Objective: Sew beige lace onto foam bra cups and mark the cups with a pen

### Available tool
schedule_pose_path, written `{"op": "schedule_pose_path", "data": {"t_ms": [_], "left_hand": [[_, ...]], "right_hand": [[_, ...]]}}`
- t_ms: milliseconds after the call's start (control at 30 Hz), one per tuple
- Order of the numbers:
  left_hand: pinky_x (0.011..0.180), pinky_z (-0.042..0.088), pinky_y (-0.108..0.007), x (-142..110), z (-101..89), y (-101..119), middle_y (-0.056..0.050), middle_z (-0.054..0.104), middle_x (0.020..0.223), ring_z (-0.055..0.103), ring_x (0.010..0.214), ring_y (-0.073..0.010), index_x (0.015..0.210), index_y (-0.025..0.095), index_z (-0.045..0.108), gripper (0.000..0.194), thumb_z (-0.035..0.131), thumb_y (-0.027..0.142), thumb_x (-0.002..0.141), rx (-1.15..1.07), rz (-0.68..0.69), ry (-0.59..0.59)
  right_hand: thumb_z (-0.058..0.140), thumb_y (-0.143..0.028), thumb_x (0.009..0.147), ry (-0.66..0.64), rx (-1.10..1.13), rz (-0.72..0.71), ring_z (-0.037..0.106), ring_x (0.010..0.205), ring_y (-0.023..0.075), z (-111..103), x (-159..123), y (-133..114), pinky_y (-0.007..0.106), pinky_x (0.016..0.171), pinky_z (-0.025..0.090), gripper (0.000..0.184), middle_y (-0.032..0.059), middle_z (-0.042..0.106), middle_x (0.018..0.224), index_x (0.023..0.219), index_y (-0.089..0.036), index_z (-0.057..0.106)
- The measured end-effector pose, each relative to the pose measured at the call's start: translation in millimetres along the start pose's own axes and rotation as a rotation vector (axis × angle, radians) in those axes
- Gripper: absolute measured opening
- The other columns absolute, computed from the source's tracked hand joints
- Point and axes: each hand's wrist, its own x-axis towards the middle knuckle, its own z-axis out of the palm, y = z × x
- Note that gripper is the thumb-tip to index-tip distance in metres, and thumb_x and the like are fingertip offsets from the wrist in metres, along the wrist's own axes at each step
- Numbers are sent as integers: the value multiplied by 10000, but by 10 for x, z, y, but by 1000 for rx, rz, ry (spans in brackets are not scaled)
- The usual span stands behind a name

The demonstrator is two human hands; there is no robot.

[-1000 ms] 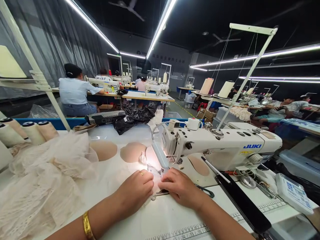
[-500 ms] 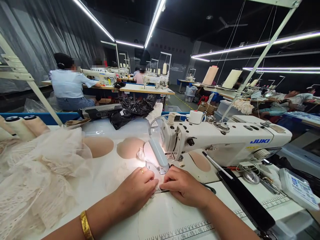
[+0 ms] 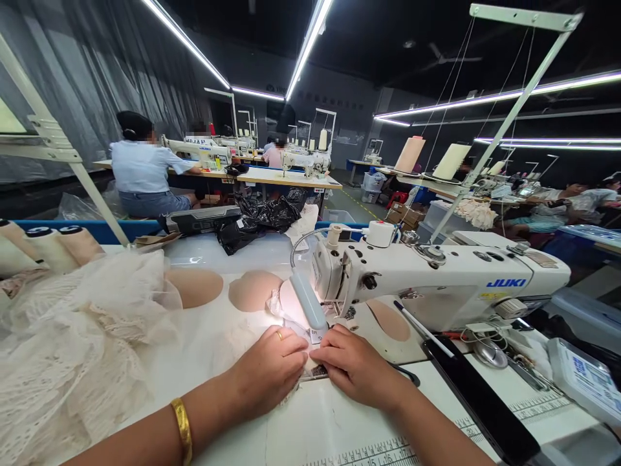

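Observation:
My left hand (image 3: 272, 369) and my right hand (image 3: 356, 366) rest side by side on the white table, fingers curled and pressed down on a small piece of pale lace fabric (image 3: 310, 371) just in front of the needle area of the white JUKI sewing machine (image 3: 436, 278). The fingertips nearly touch each other. A small lamp (image 3: 308, 301) on the machine lights the fabric behind my fingers. My left hand wears a ring, and a gold bangle (image 3: 183, 430) sits on that wrist. The needle itself is hidden by the lamp.
A heap of cream lace (image 3: 72, 349) covers the table's left. Beige pads (image 3: 255, 290) lie behind my hands. Thread cones (image 3: 43, 249) stand far left. A black strip (image 3: 478, 401) and a small device (image 3: 585, 382) lie right of the machine. Other people sew at tables behind.
My hands have stayed together at the needle area, shifting only slightly with the fabric. The camera view has moved a little up and down.

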Motion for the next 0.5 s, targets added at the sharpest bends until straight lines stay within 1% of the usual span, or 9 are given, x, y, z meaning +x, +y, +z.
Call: {"op": "schedule_pose_path", "data": {"t_ms": [133, 200, 333, 500], "left_hand": [[812, 502, -398, 56, -14, -65, -61, 739, 1128, 665, 912, -232, 955, 208, 608, 178, 457, 120, 984, -7, 0, -19], [799, 501, -390, 91, -10, -101, -64, 738, 1131, 661, 896, -228, 918, 205, 601, 171, 462, 125, 978, -6, -5, -18], [812, 497, -391, 164, 18, -169, -75, 722, 1028, 646, 912, -241, 846, 205, 597, 201, 467, 146, 987, 1, -26, -11], [779, 483, -386, 238, 24, -214, -60, 672, 874, 616, 849, -243, 818, 207, 605, 217, 480, 173, 992, 6, -56, -19]], "right_hand": [[525, -56, 941, 31, -30, 20, 557, 830, 201, 51, 0, 26, 312, 730, 475, 335, 37, 631, 918, 1153, -241, 706], [529, -70, 954, 47, -44, 34, 569, 840, 205, 72, 2, 42, 314, 735, 479, 329, 43, 641, 936, 1178, -243, 696], [526, -72, 963, 73, -77, 68, 584, 835, 207, 113, 13, 84, 309, 728, 477, 348, 45, 640, 941, 1221, -255, 671], [519, -52, 946, 100, -112, 108, 553, 727, 184, 148, 25, 119, 285, 618, 423, 366, 38, 633, 950, 1210, -265, 656]]}}
